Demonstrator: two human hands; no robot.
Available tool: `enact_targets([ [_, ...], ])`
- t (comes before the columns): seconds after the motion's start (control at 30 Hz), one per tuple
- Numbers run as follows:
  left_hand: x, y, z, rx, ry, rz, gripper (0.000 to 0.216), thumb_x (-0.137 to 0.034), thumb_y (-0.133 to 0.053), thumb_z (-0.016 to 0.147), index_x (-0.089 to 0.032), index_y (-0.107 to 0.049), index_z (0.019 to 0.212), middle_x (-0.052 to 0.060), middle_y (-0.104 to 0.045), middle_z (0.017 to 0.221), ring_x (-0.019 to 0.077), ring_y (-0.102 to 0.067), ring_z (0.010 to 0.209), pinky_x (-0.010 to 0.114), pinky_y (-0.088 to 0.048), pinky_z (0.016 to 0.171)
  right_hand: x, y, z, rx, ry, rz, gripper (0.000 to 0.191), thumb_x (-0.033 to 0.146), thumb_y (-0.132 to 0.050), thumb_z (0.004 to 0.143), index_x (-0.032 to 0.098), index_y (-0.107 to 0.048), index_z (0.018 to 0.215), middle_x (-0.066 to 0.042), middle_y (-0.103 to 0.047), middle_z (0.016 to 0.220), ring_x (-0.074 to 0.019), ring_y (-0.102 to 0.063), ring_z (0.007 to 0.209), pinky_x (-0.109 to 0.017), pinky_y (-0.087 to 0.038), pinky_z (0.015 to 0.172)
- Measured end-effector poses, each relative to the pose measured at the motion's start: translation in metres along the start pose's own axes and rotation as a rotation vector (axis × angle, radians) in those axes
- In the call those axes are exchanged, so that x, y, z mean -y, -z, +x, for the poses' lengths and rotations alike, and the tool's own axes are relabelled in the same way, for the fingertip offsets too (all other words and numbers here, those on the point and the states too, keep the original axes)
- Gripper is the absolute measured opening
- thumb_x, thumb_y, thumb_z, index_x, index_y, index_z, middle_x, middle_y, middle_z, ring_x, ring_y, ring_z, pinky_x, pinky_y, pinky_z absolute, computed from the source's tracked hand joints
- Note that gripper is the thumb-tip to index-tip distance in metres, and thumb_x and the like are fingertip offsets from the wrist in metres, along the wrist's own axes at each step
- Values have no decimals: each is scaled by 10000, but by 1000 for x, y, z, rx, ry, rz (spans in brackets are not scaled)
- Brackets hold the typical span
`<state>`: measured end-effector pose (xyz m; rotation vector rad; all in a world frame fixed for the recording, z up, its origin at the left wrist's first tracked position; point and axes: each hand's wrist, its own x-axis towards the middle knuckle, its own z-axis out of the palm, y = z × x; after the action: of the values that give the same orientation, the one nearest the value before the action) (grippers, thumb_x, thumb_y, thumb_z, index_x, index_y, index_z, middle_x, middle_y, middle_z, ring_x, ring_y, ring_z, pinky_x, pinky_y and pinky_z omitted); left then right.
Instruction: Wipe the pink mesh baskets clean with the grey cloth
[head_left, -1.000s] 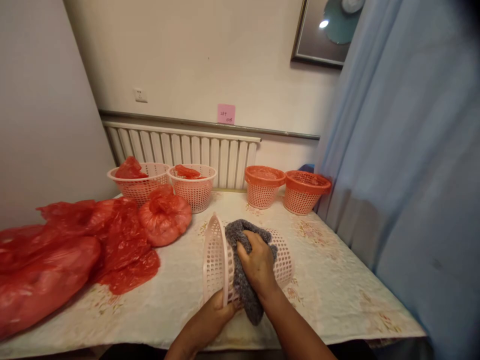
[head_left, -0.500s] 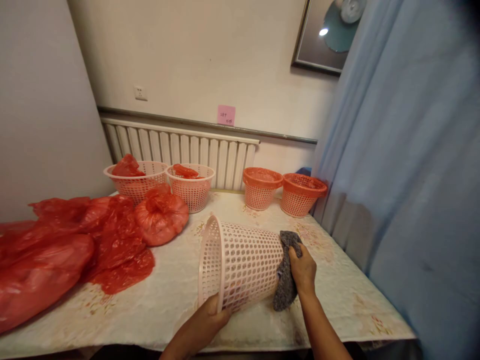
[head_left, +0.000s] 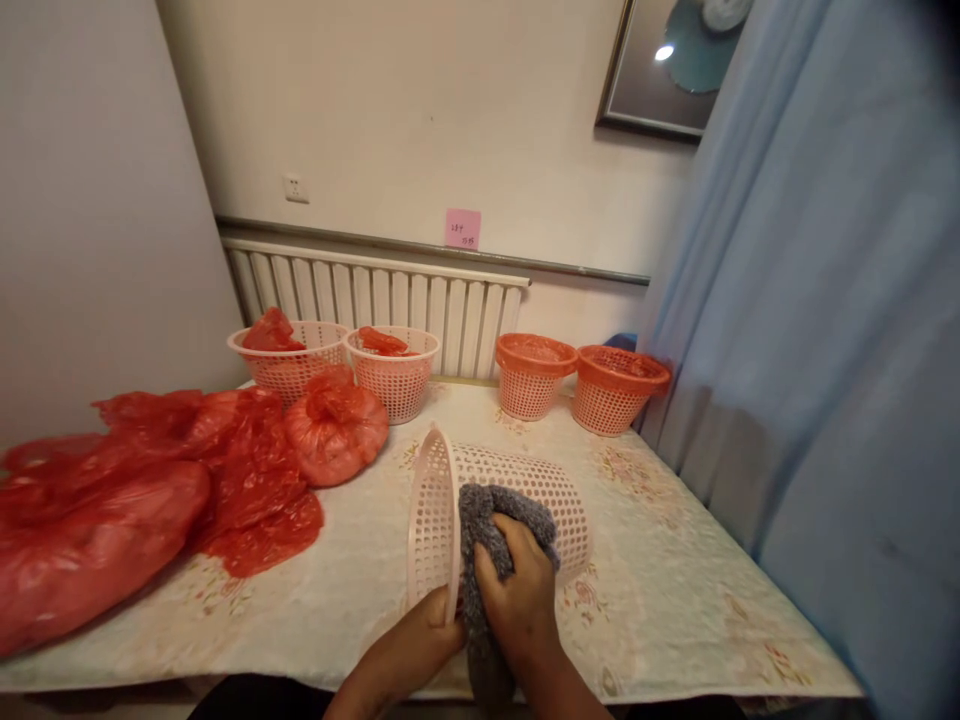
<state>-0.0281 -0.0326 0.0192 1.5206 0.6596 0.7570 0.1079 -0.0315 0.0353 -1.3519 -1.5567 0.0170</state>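
Observation:
A pale pink perforated basket (head_left: 517,490) lies on its side on the table, its rim turned to the left. My left hand (head_left: 424,640) grips the bottom of that rim. My right hand (head_left: 521,600) is closed on a grey fuzzy cloth (head_left: 480,530) and presses it against the basket's near side wall, close to the rim. The cloth hangs down past the table's front edge.
Crumpled red plastic bags (head_left: 150,490) cover the table's left part, one knotted full (head_left: 335,428). Two pink baskets (head_left: 395,370) with red bags and two orange baskets (head_left: 532,375) stand at the back by the radiator. A blue curtain (head_left: 825,330) hangs on the right.
My right hand has drawn the grey cloth from the basket's bottom end back along the side wall to the rim. My left hand has kept its grip on the rim.

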Motion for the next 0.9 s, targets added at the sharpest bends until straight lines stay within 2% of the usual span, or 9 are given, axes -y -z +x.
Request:
enact_targets([
  [0.17, 0, -5, -9, 17, 5, 105, 339, -112, -452, 803, -160, -670, 1059, 31, -700, 1057, 226, -601, 983, 367, -411, 972, 20, -1, 47, 51, 20, -69, 283, 260, -517, 812, 177, -615, 1065, -71, -658, 1003, -205, -610, 936, -312, -460, 842],
  [0.27, 2, -6, -13, 42, -27, 112, 372, -87, -448, 778, -174, -657, 1073, 26, -685, 1066, 227, -572, 1035, 370, -369, 1014, 25, -2, 65, 92, 53, -108, 276, 265, -525, 807, 195, -618, 1058, -53, -660, 979, -196, -610, 933, -300, -455, 839],
  [0.37, 5, -5, -11, 53, -28, 63, 389, -95, -466, 773, -168, -629, 1118, 42, -677, 1076, 240, -572, 1036, 390, -385, 997, 26, -2, 63, 105, 70, -127, 265, 245, -517, 807, 189, -621, 1044, -57, -657, 970, -193, -609, 926, -294, -456, 829],
  [0.47, 1, -3, -2, -62, -12, -20, 460, -82, -540, 728, -150, -574, 1182, 59, -675, 1080, 247, -580, 1022, 390, -419, 959, 25, -1, 53, 92, 68, -125, 267, 237, -515, 804, 190, -620, 1045, -58, -652, 968, -189, -609, 918, -290, -457, 823],
  [0.57, -9, -3, 10, -154, -24, -242, 620, -28, -567, 662, -174, -492, 1260, 56, -647, 1143, 249, -569, 1070, 392, -414, 970, 23, 1, 46, 83, 63, -103, 264, 239, -517, 804, 195, -620, 1043, -54, -651, 963, -184, -609, 915, -285, -457, 824],
  [0.7, -20, -9, 22, -121, 7, -547, 728, -2, -534, 614, -188, -438, 1311, 64, -654, 1129, 258, -587, 1071, 409, -445, 940, 19, 7, 48, 104, 33, -87, 266, 243, -522, 809, 199, -619, 1053, -51, -654, 979, -183, -608, 933, -283, -455, 839],
  [0.8, -24, -13, 22, -108, 14, -632, 738, -26, -573, 620, -185, -426, 1326, 73, -658, 1137, 267, -587, 1087, 419, -429, 964, 7, 12, 52, 135, 4, -101, 278, 255, -526, 814, 206, -614, 1073, -47, -657, 1009, -184, -609, 945, -288, -451, 851],
  [0.9, -26, -15, 18, -81, 20, -671, 729, -73, -635, 639, -192, -431, 1329, 85, -646, 1179, 287, -569, 1123, 440, -416, 979, -19, 18, 56, 139, -43, -136, 294, 275, -514, 821, 213, -609, 1093, -49, -654, 1058, -187, -605, 973, -302, -443, 867],
])
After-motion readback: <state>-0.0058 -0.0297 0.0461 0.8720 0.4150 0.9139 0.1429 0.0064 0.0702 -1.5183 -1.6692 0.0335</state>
